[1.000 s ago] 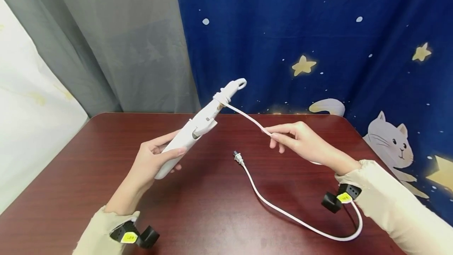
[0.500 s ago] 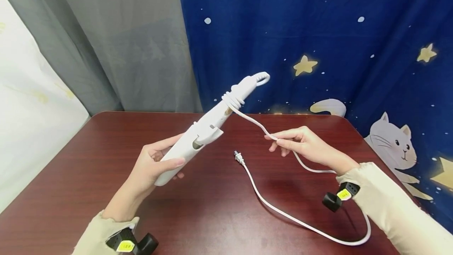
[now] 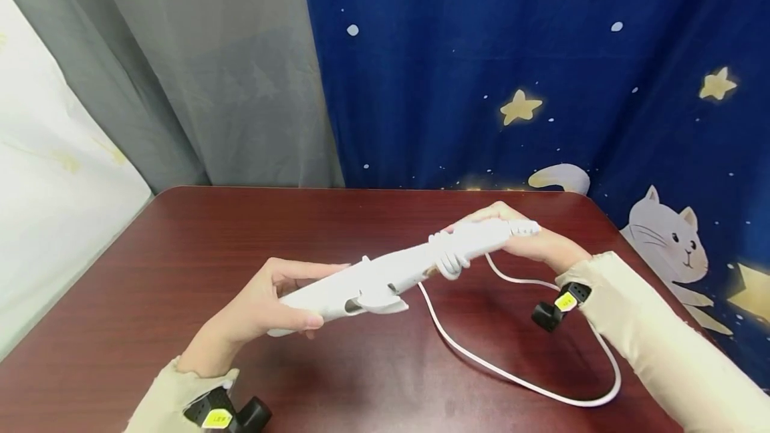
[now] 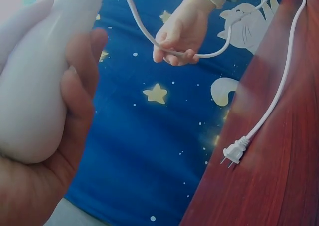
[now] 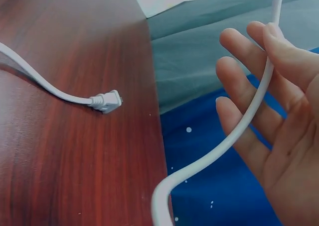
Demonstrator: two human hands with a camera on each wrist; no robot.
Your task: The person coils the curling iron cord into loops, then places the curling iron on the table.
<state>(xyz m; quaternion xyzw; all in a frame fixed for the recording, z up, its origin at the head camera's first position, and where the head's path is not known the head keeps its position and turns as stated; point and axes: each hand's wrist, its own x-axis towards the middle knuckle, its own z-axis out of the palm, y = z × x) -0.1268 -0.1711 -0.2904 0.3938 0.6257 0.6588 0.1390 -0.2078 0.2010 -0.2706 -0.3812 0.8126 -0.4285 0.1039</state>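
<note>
A white curling iron [image 3: 343,289] is held up over the table, its corded end to the right. My left hand [image 3: 255,309] grips its wide end, thumb on the near side. A thumb lever [image 3: 381,303] sticks out along its body. White cord [image 3: 448,259] is wound in several turns round the narrower part. Partly behind the iron in the head view is my right hand [image 3: 544,246]. In the right wrist view, this hand pinches the cord [image 5: 269,69] between thumb and forefinger. The plug [image 4: 235,152], hidden in the head view, lies on the table.
The dark red wooden table [image 3: 180,252] spans the lower view. A slack bend of cord [image 3: 511,379] lies on it at the right. Behind hang a grey curtain [image 3: 240,72] and a blue star-patterned one [image 3: 433,72]. White cloth [image 3: 54,172] hangs at the left.
The curling iron has tipped down toward level, its corded end swinging right and nearer. The right hand, still pinching the cord, has passed behind that end. The left hand keeps its grip.
</note>
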